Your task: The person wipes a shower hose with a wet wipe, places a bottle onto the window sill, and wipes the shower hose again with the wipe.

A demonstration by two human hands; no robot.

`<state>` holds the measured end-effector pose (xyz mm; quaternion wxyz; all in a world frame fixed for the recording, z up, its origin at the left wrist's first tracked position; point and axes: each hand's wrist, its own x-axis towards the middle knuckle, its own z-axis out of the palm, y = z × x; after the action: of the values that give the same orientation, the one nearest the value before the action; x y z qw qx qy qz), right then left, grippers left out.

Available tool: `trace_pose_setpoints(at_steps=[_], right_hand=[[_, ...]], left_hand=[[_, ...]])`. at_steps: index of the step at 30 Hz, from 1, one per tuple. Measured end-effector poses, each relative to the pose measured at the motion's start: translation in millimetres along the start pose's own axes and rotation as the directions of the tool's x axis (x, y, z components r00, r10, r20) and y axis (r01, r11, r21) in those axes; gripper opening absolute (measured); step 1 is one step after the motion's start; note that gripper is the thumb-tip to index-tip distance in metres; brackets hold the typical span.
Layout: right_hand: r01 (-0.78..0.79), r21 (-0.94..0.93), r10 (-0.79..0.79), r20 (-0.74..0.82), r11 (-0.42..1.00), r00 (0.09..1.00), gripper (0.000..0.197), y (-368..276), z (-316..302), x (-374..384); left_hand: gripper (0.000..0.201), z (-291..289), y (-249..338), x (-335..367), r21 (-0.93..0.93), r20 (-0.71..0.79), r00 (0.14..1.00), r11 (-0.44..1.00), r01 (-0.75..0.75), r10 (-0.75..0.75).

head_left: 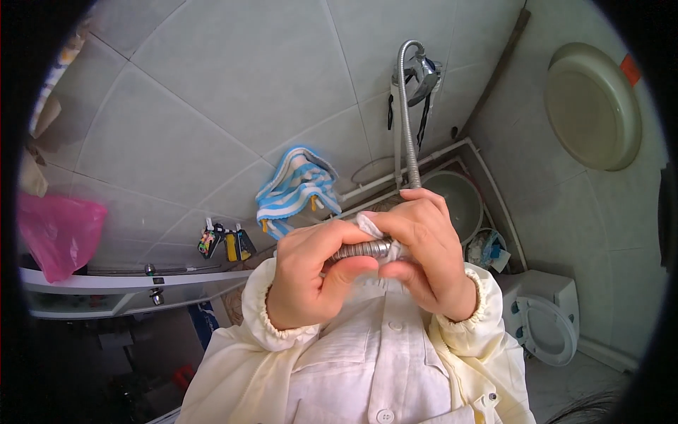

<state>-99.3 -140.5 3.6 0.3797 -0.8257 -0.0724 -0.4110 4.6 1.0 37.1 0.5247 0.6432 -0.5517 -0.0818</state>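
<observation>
Both hands meet in front of my chest around a ribbed metal shower hose (361, 250). My left hand (305, 272) is closed around it, thumb below and fingers above. On the other side, my right hand (425, 251) pinches a white crumpled wipe or cloth (369, 225) against the hose; a bit of the white also shows between the hands. The hose's upper stretch (407, 120) arches down from the wall fitting (424, 78) and passes behind my right fingers. Whatever sits inside my palms is hidden.
A blue-and-white striped cloth (296, 187) hangs on the tiled wall, with a pink plastic bag (60, 230) farther left above a white shelf edge (106, 284). Basins (455, 205) (593, 106) stand and hang at the right, and a toilet (547, 328) is at the lower right.
</observation>
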Motion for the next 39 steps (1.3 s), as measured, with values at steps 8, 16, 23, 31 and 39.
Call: trace_pose_setpoints(at_steps=[8, 16, 23, 31, 39], right_hand=[[-0.341, 0.344, 0.353, 0.028, 0.875, 0.935, 0.017, -7, -8, -1], [-0.419, 0.539, 0.542, -0.084, 0.731, 0.836, 0.023, -8, -8, 1], [-0.055, 0.106, 0.054, 0.012, 0.993, 0.998, 0.040, -8, -7, -2], [-0.015, 0.094, 0.013, 0.013, 0.995, 1.000, 0.042, 0, -4, -2], [-0.171, 0.154, 0.142, 0.182, 0.973, 0.973, 0.035, -5, -19, 14]], left_hand=[[0.021, 7, 6, 3, 0.116, 0.089, 0.991, 0.987, -0.112, 0.102], [0.022, 11, 6, -8, 0.025, -0.046, 0.999, 0.999, 0.028, -0.027], [0.025, 9, 6, -10, -0.106, -0.091, 0.990, 0.989, 0.102, -0.112], [0.024, 7, 5, -8, -0.073, -0.058, 0.995, 0.994, 0.082, -0.087], [0.022, 7, 2, 0, 0.133, -0.025, 0.992, 0.984, -0.121, 0.126]])
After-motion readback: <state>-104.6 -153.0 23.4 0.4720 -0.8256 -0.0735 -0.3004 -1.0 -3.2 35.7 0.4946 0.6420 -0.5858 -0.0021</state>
